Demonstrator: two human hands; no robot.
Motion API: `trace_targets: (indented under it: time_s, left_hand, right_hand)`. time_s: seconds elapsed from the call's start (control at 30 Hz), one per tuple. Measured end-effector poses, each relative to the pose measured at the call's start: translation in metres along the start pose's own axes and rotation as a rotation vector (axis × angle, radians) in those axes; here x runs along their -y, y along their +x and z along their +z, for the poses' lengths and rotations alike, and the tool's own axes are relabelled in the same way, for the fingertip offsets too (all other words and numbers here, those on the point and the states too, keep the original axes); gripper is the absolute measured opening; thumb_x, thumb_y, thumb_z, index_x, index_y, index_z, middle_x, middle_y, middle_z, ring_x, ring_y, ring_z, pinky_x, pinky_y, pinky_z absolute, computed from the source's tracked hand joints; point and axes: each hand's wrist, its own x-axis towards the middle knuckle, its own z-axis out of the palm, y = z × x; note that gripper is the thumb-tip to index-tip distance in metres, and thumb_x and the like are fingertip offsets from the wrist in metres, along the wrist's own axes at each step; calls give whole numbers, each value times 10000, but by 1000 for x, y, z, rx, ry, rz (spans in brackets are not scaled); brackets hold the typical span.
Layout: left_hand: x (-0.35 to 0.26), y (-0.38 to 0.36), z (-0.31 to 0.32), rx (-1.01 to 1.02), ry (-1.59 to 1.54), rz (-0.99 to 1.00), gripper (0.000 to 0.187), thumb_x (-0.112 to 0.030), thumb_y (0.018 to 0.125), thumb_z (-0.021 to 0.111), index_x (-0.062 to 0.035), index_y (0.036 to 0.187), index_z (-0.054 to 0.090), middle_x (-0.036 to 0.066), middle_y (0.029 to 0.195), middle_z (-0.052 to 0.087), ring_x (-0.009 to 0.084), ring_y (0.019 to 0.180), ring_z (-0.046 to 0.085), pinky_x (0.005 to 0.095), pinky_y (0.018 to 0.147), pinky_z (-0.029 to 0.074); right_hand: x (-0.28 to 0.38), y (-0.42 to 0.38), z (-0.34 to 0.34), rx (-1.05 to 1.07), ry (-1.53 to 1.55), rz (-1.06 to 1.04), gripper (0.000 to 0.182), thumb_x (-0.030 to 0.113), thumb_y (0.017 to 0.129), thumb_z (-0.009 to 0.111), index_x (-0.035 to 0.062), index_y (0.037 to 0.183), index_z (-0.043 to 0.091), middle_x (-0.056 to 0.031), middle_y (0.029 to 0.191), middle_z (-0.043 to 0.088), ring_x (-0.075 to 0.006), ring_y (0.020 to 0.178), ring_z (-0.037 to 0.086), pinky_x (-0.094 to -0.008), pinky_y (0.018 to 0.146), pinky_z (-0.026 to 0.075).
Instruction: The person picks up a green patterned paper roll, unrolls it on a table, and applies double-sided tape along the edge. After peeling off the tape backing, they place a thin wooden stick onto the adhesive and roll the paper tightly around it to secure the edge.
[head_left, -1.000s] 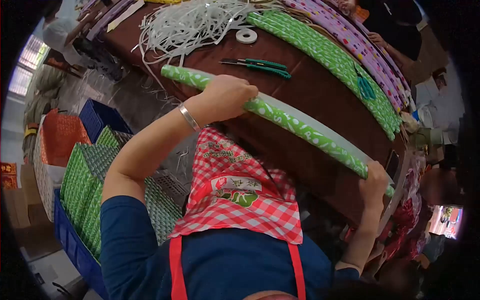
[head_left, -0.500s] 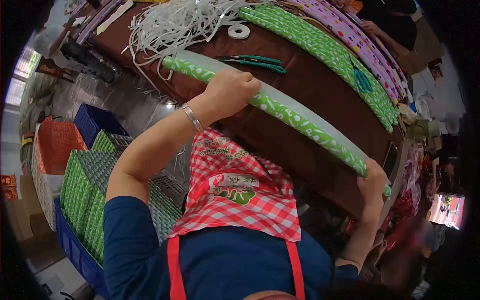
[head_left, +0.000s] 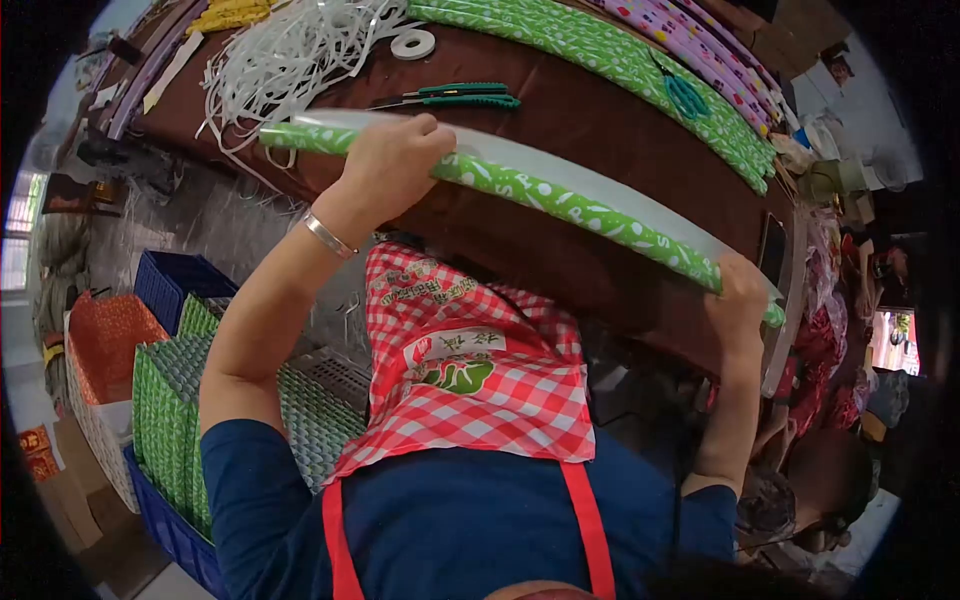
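A long green roll of printed plastic sheet [head_left: 565,208] lies along the near edge of the brown-covered table, a pale strip of its sheet showing on the far side. My left hand [head_left: 398,160] is closed over it near its left end. Close to the right end, my right hand [head_left: 741,292] is wrapped round the same roll; some fingers are hidden. Just beyond my left hand lie green-handled cutter knives [head_left: 460,96], and behind them a white roll of tape [head_left: 413,44].
Tangled white strips [head_left: 290,70] heap at the table's far left. Green printed sheets [head_left: 560,38] lie along the back with teal scissors [head_left: 685,97] on them, beside purple printed ones [head_left: 690,50]. On the floor at left, a blue crate [head_left: 170,530] holds several green rolls [head_left: 165,430].
The view has shifted, so the table items sit further left and higher. Both hands still hold the green roll. A co-worker's hand at the top right is out of view now.
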Motion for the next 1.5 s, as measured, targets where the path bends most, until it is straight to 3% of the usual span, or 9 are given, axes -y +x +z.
trace_targets:
  time_s: [0.07, 0.27, 0.37, 0.63, 0.73, 0.83, 0.97, 1.17, 1.5]
  left_hand:
    - [4, 1, 2, -194, 49, 109, 238, -86, 684, 703, -101, 896, 595, 77, 840, 608, 312, 790, 639, 424, 654, 516]
    - [11, -2, 4, 243, -202, 129, 214, -122, 684, 709, -91, 868, 606, 81, 813, 621, 320, 761, 638, 430, 660, 515]
    - [4, 2, 6, -92, 10, 56, 206, -89, 679, 701, -92, 851, 587, 76, 816, 614, 304, 763, 639, 426, 679, 514]
    - [4, 12, 57, -84, -81, 163, 239, -62, 642, 698, -95, 837, 565, 69, 825, 608, 296, 801, 624, 427, 687, 503]
    - [0, 22, 59, 6, -67, 178, 234, -126, 678, 735, -88, 844, 574, 74, 819, 610, 302, 809, 622, 432, 702, 497]
    - [-4, 35, 51, 168, -192, 140, 409, -389, 706, 795, -79, 893, 604, 94, 803, 604, 314, 802, 614, 434, 704, 483]
    - [-14, 39, 48, 119, -215, 126, 428, -412, 713, 791, -76, 893, 596, 95, 824, 587, 321, 798, 609, 432, 680, 466]
    - [-20, 27, 62, 104, -207, 135, 430, -331, 701, 802, -47, 945, 590, 110, 994, 614, 331, 912, 573, 424, 765, 467]
    - [-22, 39, 40, 74, -119, 104, 414, -324, 673, 817, -67, 902, 587, 90, 847, 605, 323, 803, 597, 452, 709, 454]
  right_hand:
    - [0, 1, 0, 76, 117, 43, 313, -21, 590, 683, 31, 892, 619, -152, 898, 642, -374, 828, 615, -448, 718, 507]
    - [0, -6, 5, 98, 25, 48, 288, -5, 622, 697, 26, 896, 611, -157, 909, 640, -375, 856, 618, -446, 736, 514]
    - [10, -2, 1, 120, 147, 53, 281, 6, 633, 704, 29, 897, 612, -154, 905, 640, -374, 846, 616, -450, 724, 513]
    - [7, -27, 21, 197, 119, 149, 280, 114, 675, 774, 40, 901, 624, -141, 883, 646, -359, 825, 625, -448, 686, 497]
    - [11, -34, 23, 190, 198, 194, 308, 202, 679, 813, 56, 883, 634, -135, 853, 645, -343, 801, 629, -442, 675, 500]
    - [10, -32, 22, 140, 184, 222, 352, 274, 669, 837, 64, 876, 644, -131, 837, 645, -330, 782, 632, -433, 666, 505]
    - [-2, -33, 33, 113, 163, 207, 378, 330, 680, 820, 57, 871, 642, -124, 820, 638, -332, 784, 625, -439, 688, 496]
    - [-6, -37, 38, 101, 73, 186, 474, 449, 639, 823, 69, 853, 639, -79, 806, 583, -276, 799, 574, -399, 672, 489]
    - [2, -36, 28, 156, 99, 330, 459, 391, 607, 841, 70, 830, 599, -88, 838, 603, -300, 804, 604, -424, 690, 483]
